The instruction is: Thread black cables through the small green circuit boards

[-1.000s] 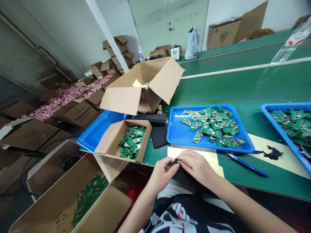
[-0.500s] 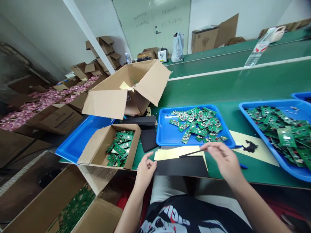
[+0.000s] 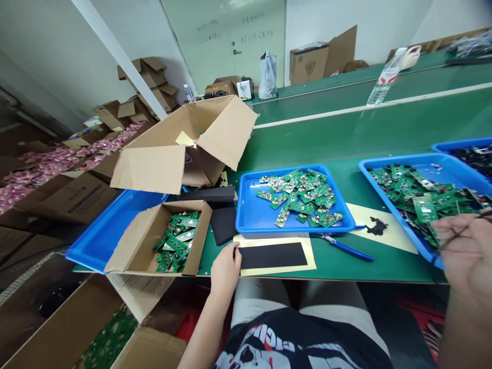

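On the green table in front of me lies a black sheet (image 3: 274, 255) on yellow backing paper (image 3: 312, 260). My left hand (image 3: 226, 267) is closed at its left edge, fingertips touching the sheet. Far to the right, my right hand (image 3: 467, 251) pinches a thin black strip (image 3: 459, 234), partly hidden by the fingers and blurred. This hand is in front of the near edge of the right blue tray (image 3: 407, 225), which holds a heap of green circuit boards (image 3: 425, 205). Blue-handled pliers (image 3: 349, 249) rest between the two hands.
Behind the sheet stands a blue tray (image 3: 246, 218) with more boards. At left are a small cardboard box (image 3: 200, 251) of boards, a large open carton (image 3: 148, 166) and black sheets (image 3: 223, 225). A black clump (image 3: 375, 226) sits on yellow paper. A water bottle (image 3: 384, 82) stands farther back.
My right hand has moved from above the sheet far to the right, carrying the thin black strip. My left hand stays at the sheet's left edge. The pliers now show fully; the view has turned right.
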`<state>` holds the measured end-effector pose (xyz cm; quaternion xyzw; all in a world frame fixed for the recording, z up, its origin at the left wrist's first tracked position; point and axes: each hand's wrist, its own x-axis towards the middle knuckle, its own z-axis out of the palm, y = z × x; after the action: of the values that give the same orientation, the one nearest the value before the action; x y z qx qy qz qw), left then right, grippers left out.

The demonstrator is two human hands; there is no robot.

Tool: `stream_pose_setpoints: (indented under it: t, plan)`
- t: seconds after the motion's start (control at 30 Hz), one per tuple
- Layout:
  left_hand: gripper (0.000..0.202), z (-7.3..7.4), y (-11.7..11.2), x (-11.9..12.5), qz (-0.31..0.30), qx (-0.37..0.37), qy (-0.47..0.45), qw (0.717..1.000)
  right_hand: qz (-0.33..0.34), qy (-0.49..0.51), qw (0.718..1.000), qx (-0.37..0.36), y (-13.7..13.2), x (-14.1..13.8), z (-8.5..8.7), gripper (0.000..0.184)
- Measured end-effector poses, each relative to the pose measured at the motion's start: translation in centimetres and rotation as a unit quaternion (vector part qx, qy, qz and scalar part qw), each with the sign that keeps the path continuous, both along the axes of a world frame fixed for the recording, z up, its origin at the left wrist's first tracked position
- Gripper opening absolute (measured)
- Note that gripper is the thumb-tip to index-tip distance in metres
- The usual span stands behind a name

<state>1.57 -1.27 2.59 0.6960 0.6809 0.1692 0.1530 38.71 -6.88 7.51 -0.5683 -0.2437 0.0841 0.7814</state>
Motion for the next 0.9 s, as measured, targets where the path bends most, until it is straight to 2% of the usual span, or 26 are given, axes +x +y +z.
stream_pose_setpoints:
  t: [0.07,0.17,0.23,0.3,0.4,0.47,0.53,0.63,0.77,0.9]
  plan:
    - [0.030,0.8,0.2,0.4,0.016,0.024,0.042,0.999,-0.005,0.029,0.999,0.033,0.3,-1.1,0.4,0.029]
    - [0.037,3.0,1.2,1.5,0.019,0.048,0.086,0.995,-0.021,0.031,0.999,0.018,0.2,-2.0,0.3,0.027]
    - [0.033,4.3,2.6,3.2,-0.035,0.044,0.088,0.995,-0.018,0.016,1.000,-0.003,0.1,-2.3,0.0,0.028]
    - [0.026,4.9,4.6,5.9,-0.111,0.026,0.076,0.991,-0.003,-0.007,1.000,-0.018,0.2,-2.5,-0.4,0.028]
    - [0.022,4.4,7.6,10.8,-0.199,-0.014,0.056,0.978,0.011,-0.058,0.998,-0.015,0.8,-3.0,-0.3,0.025]
    - [0.028,3.3,9.1,13.6,-0.213,-0.037,0.051,0.975,0.018,-0.095,0.995,-0.006,1.2,-3.5,0.1,0.021]
    - [0.032,2.3,10.3,15.3,-0.203,-0.064,0.050,0.976,0.025,-0.131,0.991,-0.005,1.4,-3.9,0.6,0.017]
    - [0.032,1.2,11.4,16.0,-0.191,-0.107,0.035,0.975,0.032,-0.170,0.985,-0.011,1.5,-4.1,1.1,0.013]
    - [0.033,0.5,12.5,15.2,-0.190,-0.142,-0.007,0.971,0.052,-0.185,0.981,-0.006,2.1,-4.0,1.7,0.017]
    - [0.033,0.3,12.7,14.3,-0.181,-0.135,-0.060,0.972,0.103,-0.237,0.966,0.016,3.7,-3.8,3.8,0.024]
